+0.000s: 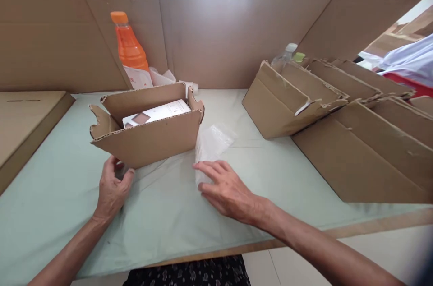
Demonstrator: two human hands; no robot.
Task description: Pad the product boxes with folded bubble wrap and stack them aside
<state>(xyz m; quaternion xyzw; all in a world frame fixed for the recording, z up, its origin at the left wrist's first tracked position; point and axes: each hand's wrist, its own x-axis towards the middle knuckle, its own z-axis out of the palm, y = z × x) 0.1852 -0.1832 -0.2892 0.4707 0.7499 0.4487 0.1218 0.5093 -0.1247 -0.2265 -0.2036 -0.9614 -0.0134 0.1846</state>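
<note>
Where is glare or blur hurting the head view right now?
Head view: a bright glare patch washes out the cardboard back wall; the clear plastic bag under the right hand looks hazy and low in contrast; the far right edge is overexposed and blurred; the left hand and the open box are sharp.

Your left hand (111, 186) and right hand (226, 191) are bare, without gloves, rings or watch; both forearms are uncovered, no sleeve reaching into view; at the lower edge you wear a dark garment (189, 273) printed with small pale flowers.
</note>
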